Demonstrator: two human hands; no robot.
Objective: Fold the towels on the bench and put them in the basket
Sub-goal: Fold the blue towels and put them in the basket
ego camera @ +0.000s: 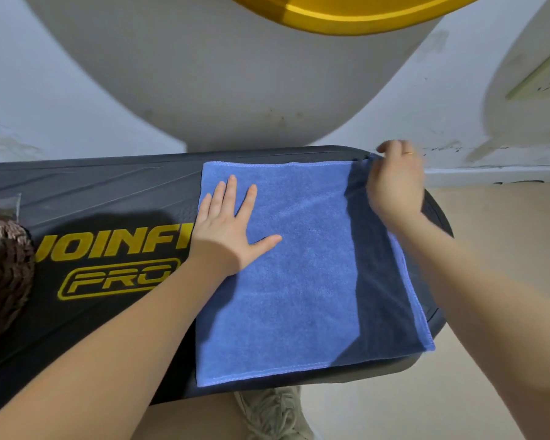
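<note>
head cam | looks steeply down – close over the bench (108,198) | single view

Blue terry towel (299,265) spread flat, unfolded, across right end of black padded counter (108,192); near edge overhangs slightly, far right corner lifted; stitched hem all round.

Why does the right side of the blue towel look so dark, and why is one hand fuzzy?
Head view: the right hand, pinching the towel's far corner, is smeared by motion blur; its arm casts a shadow band down the cloth. The left hand lies flat and sharp. The wide lens bends the bench.
</note>
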